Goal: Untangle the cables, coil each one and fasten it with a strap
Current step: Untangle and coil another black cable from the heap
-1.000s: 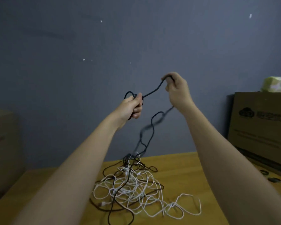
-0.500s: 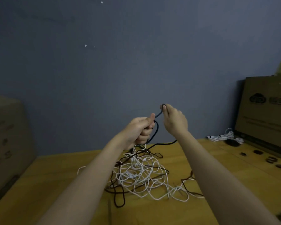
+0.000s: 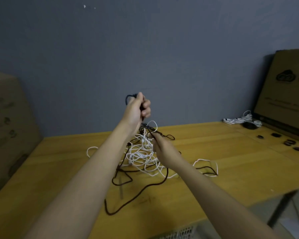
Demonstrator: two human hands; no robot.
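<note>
- Grey wall [image 3: 162, 49] fills the far side of the view; below it a yellow wooden table [image 3: 231, 169] carries the work.
- Cardboard boxes stand at both edges: one box [image 3: 290, 94] at the far right, another carton [image 3: 9, 121] at the left.
- Mid-table lies the tangle [image 3: 141, 154] of white and black cables, loops trailing toward the near side and to the right; it looks largely unsorted.
- One finished-looking white bundle [image 3: 242, 120] rests at the far right near the box, so some coiling seems done, though a strap on it cannot be made out.
- Several small dark straps [image 3: 290, 144] lie loose at the right, apparently waiting for use.
- The left hand [image 3: 136, 109] is raised above the tangle, fingers curled tight round a few turns of the black cable [image 3: 138, 190].
- The right hand [image 3: 164, 147] sits low at the tangle, seemingly pinching a black strand; its fingertips face away, so the grip cannot be told for sure.
- Judged overall, most untangling, coiling and strapping remains.
</note>
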